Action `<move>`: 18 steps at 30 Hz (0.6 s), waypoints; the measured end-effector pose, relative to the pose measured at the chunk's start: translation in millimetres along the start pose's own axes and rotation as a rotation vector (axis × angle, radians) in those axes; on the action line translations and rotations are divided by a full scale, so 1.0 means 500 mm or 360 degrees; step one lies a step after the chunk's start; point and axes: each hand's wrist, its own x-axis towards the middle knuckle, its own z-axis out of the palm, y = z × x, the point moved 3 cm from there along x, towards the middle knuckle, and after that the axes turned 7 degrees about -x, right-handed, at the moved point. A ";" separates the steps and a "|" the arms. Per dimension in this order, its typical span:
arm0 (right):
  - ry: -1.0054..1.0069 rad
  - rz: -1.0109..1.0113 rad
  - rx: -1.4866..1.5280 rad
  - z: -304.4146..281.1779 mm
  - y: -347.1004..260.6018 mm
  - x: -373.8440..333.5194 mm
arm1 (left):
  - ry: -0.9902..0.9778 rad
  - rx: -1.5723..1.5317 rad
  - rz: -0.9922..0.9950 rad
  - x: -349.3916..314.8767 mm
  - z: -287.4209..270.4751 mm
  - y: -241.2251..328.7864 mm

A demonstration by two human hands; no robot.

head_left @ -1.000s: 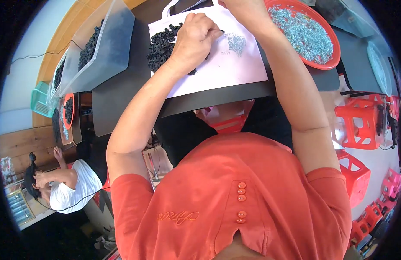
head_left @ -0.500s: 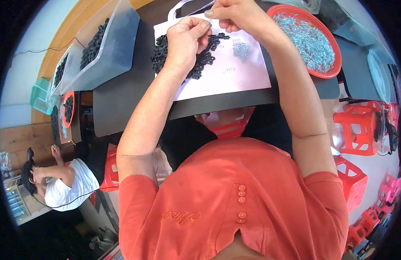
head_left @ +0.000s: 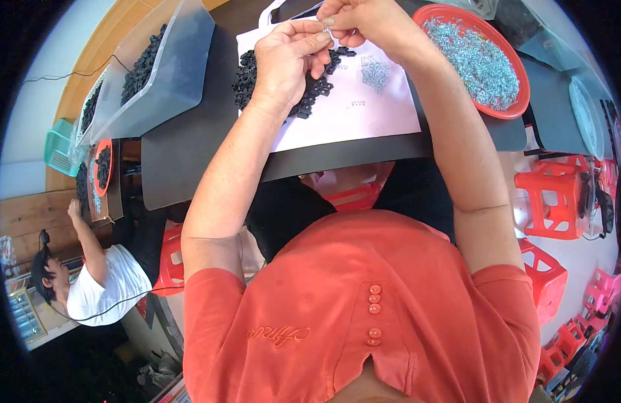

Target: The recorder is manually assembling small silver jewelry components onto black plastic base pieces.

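Over the far part of a white cloth bag (head_left: 337, 131), my left hand (head_left: 290, 57) pinches with thumb and forefinger. Its fingertips meet those of my right hand (head_left: 367, 27), which is closed in a pinch too. A tiny shiny piece seems to sit between them, too small to name. Under and beside my left hand lies a heap of small black plastic parts (head_left: 310, 97). A small pile of silvery pieces (head_left: 375, 74) lies on the bag, right of the black heap.
A red round tray (head_left: 523, 101) full of silvery pieces stands at the right. To the left, a clear plastic bin (head_left: 179, 87) holds black parts. A co-worker (head_left: 109, 282) in a white shirt sits at far left near a red tray (head_left: 109, 151). Red stools (head_left: 549, 201) stand at right.
My left fingertips have come up to my right ones, and the hands now touch. The co-worker's arm has stretched out toward the parts at far left.
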 end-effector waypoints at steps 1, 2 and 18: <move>0.0011 0.0025 0.0000 0.000 0.001 0.000 | 0.0000 -0.0001 -0.0001 -0.001 0.001 -0.001; 0.0012 0.0026 -0.0001 -0.001 0.001 0.000 | -0.0024 0.0022 0.0006 -0.001 0.003 -0.001; -0.0088 0.0026 0.0119 -0.006 -0.016 -0.014 | 0.0024 0.0152 0.0093 -0.004 -0.007 -0.001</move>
